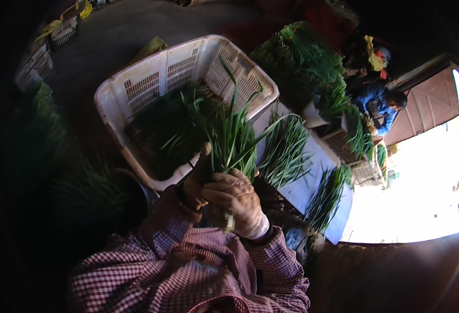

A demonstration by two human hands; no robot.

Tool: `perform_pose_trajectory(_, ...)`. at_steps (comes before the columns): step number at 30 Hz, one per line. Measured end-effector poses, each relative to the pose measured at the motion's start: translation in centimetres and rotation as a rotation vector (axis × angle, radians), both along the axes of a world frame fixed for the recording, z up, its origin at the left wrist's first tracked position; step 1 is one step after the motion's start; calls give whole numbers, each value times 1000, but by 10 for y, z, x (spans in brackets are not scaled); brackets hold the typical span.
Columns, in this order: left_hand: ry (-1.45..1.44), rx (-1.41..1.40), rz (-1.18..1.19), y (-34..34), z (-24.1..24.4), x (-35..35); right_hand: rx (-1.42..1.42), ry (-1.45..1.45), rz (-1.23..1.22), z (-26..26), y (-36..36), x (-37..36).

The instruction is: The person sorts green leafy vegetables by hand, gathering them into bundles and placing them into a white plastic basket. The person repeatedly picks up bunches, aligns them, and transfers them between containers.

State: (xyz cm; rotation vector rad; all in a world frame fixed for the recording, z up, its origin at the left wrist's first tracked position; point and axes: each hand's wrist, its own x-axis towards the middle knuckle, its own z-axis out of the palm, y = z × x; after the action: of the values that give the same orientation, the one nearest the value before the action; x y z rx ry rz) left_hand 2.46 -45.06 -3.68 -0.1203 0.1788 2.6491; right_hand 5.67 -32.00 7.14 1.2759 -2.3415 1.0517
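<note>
My gloved right hand [239, 203] is wrapped around a bunch of long, flat-leaved, chive-like greens [231, 144]. The leaves fan upward, and pale stem ends stick out below the fist. Against the left side of the bunch is my gloved left hand [194, 189], one digit raised along the leaves; shadow and the right hand hide how its other fingers lie. Just beyond both hands stands a pale plastic crate [143, 84] with slotted walls, holding more greens [170, 125] in shadow. Right of the hands, a bunch of greens [288, 150] lies on a light board [298, 195].
Another bunch [329, 199] lies at the board's near end. A large heap of greens [303, 66] rises behind. At the right, a person in blue [378, 103] works beside crates [368, 172], near a brown door [429, 105] and a bright doorway. Dark greens [88, 187] stand left.
</note>
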Motion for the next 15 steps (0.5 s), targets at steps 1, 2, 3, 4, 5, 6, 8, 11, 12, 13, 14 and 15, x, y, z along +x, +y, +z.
perform_pose_trajectory(1, -25, -90, 19, -6, -5, 13, 129, 22, -42, 2, -5, 17)
perform_pose_trajectory(2, 33, -173, -19, -12, -7, 23, 219, -28, -34, -1, -4, 29)
perform_pose_trajectory(3, 114, -235, -64, -17, -4, 32, 302, -75, -17, -3, -3, 38)
perform_pose_trajectory(4, 201, -276, -121, -17, 0, 38, 300, -158, 5, 3, -1, 50)
perform_pose_trajectory(5, 290, -292, -186, -11, 7, 38, 352, -220, 26, 16, 4, 55)
perform_pose_trajectory(6, 356, -295, -228, -4, 16, 36, 284, -329, 42, 28, 11, 62)
perform_pose_trajectory(8, 449, -250, -297, 15, 37, 28, -218, -417, 266, 21, 42, 69)
perform_pose_trajectory(11, 455, -172, -338, 32, 42, 13, -949, -789, -10, 16, 84, 113)
perform_pose_trajectory(12, 458, -162, -344, 38, 39, 11, -855, -897, -205, 9, 110, 123)
perform_pose_trajectory(13, 467, -157, -366, 42, 42, 12, -729, -1050, -281, -1, 130, 122)
perform_pose_trajectory(14, 478, -148, -394, 48, 45, 13, -708, -1136, -320, -19, 137, 121)
perform_pose_trajectory(15, 342, -227, -467, 56, 36, 14, -688, -1217, -362, -30, 142, 118)
